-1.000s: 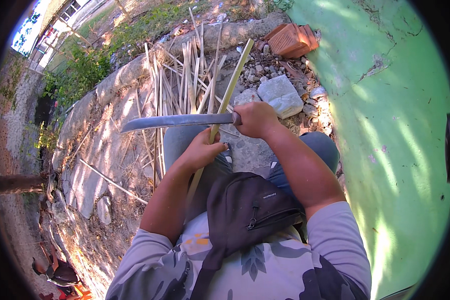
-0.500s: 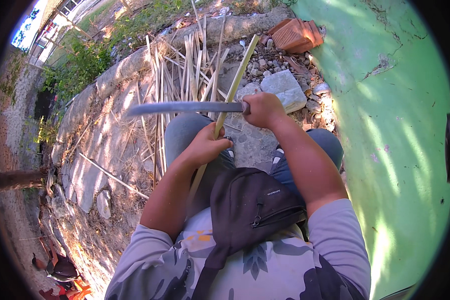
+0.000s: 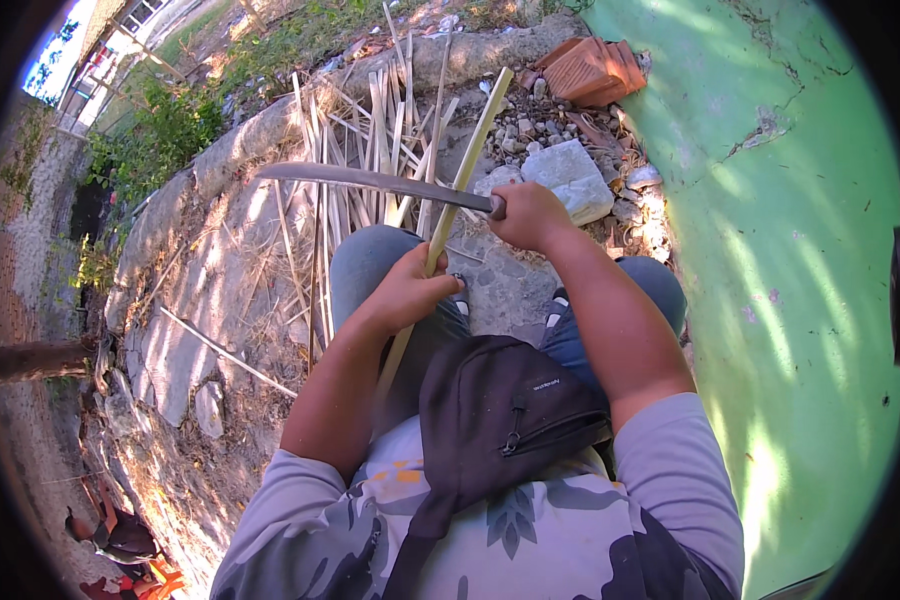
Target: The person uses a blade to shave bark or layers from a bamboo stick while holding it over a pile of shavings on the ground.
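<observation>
My left hand (image 3: 414, 290) is closed round a long pale bamboo strip (image 3: 477, 140), which slants up and away to the right from beside my left thigh. In my right hand (image 3: 533, 217) is the handle of a machete (image 3: 370, 177). Its long, slightly curved blade reaches left across the strip, above my left hand, with the tip higher than the handle. The blade appears to touch the strip; the exact contact is too small to tell. Beyond my left knee, many similar strips (image 3: 382, 130) lie in a loose pile.
A pale stone block (image 3: 568, 180) and gravel lie ahead on the right, with stacked orange roof tiles (image 3: 592, 72) behind. A green wall (image 3: 780, 300) runs along my right side. One loose strip (image 3: 225, 350) lies on the ground at left. A black bag (image 3: 510, 420) rests on my lap.
The machete has tilted: its tip has risen and its handle has dropped a little. The strip's upper end has shifted slightly left. My left hand has hardly moved.
</observation>
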A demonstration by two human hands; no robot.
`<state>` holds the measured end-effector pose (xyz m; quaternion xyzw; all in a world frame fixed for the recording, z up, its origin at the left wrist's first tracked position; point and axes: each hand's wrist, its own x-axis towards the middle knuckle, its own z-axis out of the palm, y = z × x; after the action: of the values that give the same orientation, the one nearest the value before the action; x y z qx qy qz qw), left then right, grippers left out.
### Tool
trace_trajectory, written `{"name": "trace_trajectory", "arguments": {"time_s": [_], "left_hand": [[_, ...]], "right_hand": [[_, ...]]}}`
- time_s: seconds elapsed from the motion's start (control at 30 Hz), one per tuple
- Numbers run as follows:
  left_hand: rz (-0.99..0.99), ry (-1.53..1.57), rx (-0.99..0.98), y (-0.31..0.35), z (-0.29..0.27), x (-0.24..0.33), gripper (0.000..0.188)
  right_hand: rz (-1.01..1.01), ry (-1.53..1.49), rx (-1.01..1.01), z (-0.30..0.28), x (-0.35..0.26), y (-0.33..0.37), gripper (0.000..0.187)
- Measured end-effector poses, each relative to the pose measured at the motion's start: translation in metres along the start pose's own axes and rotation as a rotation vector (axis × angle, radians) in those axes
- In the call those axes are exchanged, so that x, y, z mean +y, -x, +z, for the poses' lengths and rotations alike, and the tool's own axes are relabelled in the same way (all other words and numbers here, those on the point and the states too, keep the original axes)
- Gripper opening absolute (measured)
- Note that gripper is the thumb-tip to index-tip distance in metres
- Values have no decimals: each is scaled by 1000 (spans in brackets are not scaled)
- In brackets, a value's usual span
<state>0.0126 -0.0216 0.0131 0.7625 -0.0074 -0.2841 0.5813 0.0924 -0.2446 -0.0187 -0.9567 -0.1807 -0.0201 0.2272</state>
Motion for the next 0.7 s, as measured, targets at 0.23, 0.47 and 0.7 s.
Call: {"name": "trace_trajectory", "arguments": {"time_s": [0.23, 0.47, 0.7], "left_hand": [[-69, 131, -15, 5, -7, -2, 31], [18, -45, 0, -1, -1, -3, 31], [-54, 88, -11, 4, -7, -4, 31]], "right_hand": [[-76, -88, 1, -7, -16, 2, 16], [63, -125, 43, -4, 3, -4, 18], [19, -132, 13, -6, -6, 3, 19]]}}
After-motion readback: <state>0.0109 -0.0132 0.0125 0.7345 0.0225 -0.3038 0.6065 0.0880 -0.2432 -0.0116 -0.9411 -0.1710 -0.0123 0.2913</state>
